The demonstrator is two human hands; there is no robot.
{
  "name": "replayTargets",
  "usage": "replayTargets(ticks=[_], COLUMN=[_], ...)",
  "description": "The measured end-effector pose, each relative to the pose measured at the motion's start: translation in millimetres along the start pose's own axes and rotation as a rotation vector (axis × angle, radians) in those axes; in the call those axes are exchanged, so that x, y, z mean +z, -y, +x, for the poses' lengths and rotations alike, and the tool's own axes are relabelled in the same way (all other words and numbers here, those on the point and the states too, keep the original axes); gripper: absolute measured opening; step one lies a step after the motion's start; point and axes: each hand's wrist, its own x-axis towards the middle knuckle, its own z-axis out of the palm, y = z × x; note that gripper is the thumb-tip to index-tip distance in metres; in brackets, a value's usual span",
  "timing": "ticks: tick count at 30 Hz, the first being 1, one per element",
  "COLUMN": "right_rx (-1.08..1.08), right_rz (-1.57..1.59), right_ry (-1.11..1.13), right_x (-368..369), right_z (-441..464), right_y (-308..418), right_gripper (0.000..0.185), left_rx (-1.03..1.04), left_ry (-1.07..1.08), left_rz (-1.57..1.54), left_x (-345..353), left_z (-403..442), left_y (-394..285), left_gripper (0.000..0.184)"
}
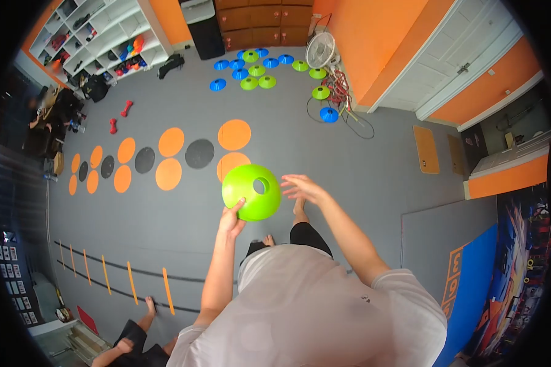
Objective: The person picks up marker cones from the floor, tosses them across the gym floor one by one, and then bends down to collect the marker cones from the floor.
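Grey flr, blue + green cones, red dumbbells, orange/blk dots.

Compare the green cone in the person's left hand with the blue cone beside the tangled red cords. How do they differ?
Colour: the green cone is bright lime; the blue cone is blue.
Support: the green cone is gripped near its edge by the left hand; the blue cone rests on the floor.
Shared: both are round, shallow cones.

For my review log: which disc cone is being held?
The green cone in the left hand; the other green and blue cones lie beyond, unheld.
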Motion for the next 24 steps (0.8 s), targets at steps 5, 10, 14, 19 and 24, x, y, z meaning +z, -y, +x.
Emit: replayTargets(ticks=[5,10,14,19,24], right_rx=[-0.181,-0.325,-0.385,0.027,0.398], right_rz=[-0.131,-0.01,0.174,0.338,0.067], right_ry=[-0.122,0.024,0.085,-0.31,-0.301], right_x=[-43,-91,-160,-245,-281], right_z=[63,123,227,299,342], right_y=[49,159,219,225,197], right_gripper=[0.036,0.015,0.02,0.049,0.055], left_rx=[-0.069,0.06,0.059,0.054,-0.076], left_ry=[0.026,-0.09,-0.08,-0.075,0.073], left_rz=[-0.01,0.014,-0.085,-0.152,-0.154], left_x=[61,84,79,97,94], left_z=[85,139,189,248,340], left_y=[-1,-34,-54,-80,-121], left_gripper=[0.055,0.052,0.047,0.042,0.041])
